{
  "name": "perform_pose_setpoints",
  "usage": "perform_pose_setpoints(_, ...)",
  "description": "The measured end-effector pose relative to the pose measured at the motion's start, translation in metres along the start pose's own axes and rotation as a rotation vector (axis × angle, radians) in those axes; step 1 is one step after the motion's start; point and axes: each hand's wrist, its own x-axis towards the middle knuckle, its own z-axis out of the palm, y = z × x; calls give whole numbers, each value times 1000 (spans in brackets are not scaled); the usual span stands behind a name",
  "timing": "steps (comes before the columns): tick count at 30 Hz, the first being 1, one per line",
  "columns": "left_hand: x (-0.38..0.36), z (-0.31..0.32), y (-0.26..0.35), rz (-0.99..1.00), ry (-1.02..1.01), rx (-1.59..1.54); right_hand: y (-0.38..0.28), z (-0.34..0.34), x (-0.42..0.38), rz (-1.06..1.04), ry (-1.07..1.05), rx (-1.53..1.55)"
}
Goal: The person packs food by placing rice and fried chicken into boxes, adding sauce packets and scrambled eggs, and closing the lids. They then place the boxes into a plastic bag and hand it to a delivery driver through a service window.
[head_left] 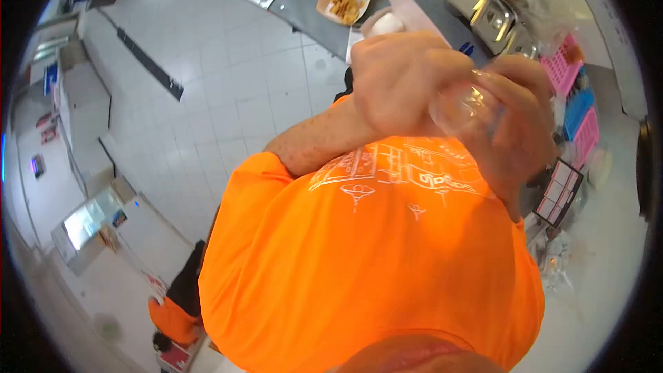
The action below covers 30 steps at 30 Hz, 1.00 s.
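Both hands are closed around a clear cup (473, 107) in front of the orange shirt (366, 255): one hand (407, 83) grips it from the left of the picture, the other hand (521, 124) from the right. Which is left or right I cannot tell. Beyond them, the grey surface (304, 0) carries a food box (345, 1), steel pans (483, 7) and pink baskets (563, 62). The floor (228, 97) is white tile.

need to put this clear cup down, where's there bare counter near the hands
Bare grey counter lies left of the food tray. Bare too is the pale surface right of the square-patterned card. It is crowded around the steel pans and pink baskets. Both hands hold the clear cup.
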Motion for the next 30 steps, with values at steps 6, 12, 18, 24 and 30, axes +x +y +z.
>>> perform_pose_setpoints(6, -3, -24, -63, -586, -223, -415, 41, 46, 3, 615, -113, 291)
perform_pose_setpoints(12, -23, -28, -118, -1118, -277, -842, 60, 78, -11, 888, -96, 318)
perform_pose_setpoints(18, -20, -12, -138, -1120, -349, -834, 63, 92, -23, 912, 78, 199)
perform_pose_setpoints(24, -17, 6, -144, -1200, -460, -885, 72, 90, -34, 926, 164, 150)
perform_pose_setpoints(30, -34, 19, -138, -1006, -499, -769, 80, 86, -44, 891, 75, 121)
